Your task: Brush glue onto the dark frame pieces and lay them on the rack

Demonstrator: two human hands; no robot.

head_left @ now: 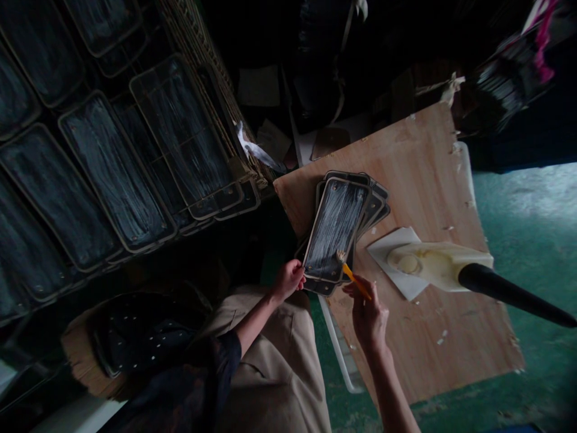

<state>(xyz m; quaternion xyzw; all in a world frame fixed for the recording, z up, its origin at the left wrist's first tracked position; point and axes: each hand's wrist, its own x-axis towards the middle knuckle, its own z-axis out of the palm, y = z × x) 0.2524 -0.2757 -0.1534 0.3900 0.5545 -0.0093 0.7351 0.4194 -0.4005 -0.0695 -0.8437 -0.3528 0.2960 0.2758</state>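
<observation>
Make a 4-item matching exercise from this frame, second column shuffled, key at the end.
Column 1
1. brush
2. bottle
3. left hand
4. floor

Column 2
A. green
B. at the near left corner of the top panel of the stack
C. yellow-orange handle, held in the right hand
D. pale body with a long black spout, over the wooden board

Pairs: 1-C, 2-D, 3-B, 4-A
</observation>
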